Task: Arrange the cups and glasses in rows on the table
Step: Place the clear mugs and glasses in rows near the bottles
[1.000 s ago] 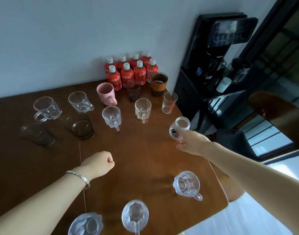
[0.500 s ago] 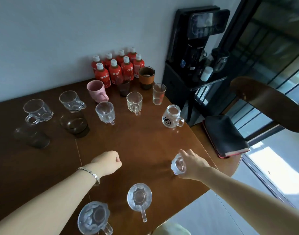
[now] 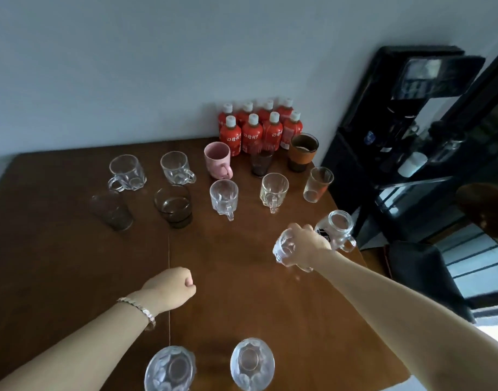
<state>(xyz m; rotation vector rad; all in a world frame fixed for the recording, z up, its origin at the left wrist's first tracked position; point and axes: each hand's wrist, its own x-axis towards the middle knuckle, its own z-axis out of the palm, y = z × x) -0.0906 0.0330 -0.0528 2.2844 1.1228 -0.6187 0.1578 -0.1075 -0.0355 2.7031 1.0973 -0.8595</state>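
My right hand (image 3: 308, 245) grips a small clear glass mug (image 3: 284, 249) just above the brown table (image 3: 242, 292), left of the printed jar mug (image 3: 336, 228) near the right edge. My left hand (image 3: 171, 287) rests as a closed fist on the table's middle, holding nothing. Two rows of cups stand farther back: a pink mug (image 3: 218, 159), a dark glass (image 3: 260, 162), an orange-sleeved cup (image 3: 303, 150), clear mugs (image 3: 224, 197) (image 3: 273, 190) and a tumbler (image 3: 317, 183). Two clear mugs (image 3: 170, 368) (image 3: 252, 362) stand at the near edge.
Several red bottles (image 3: 252, 132) stand against the wall behind the cups. More clear mugs (image 3: 126, 172) (image 3: 177, 167) and dark glasses (image 3: 174, 206) (image 3: 111, 208) sit at the left. A black drinks machine (image 3: 411, 122) and a dark chair (image 3: 422, 275) are right of the table.
My right hand set the printed jar mug down, took the small clear mug from the near right edge and carried it up beside the jar mug. My left fist stayed put.
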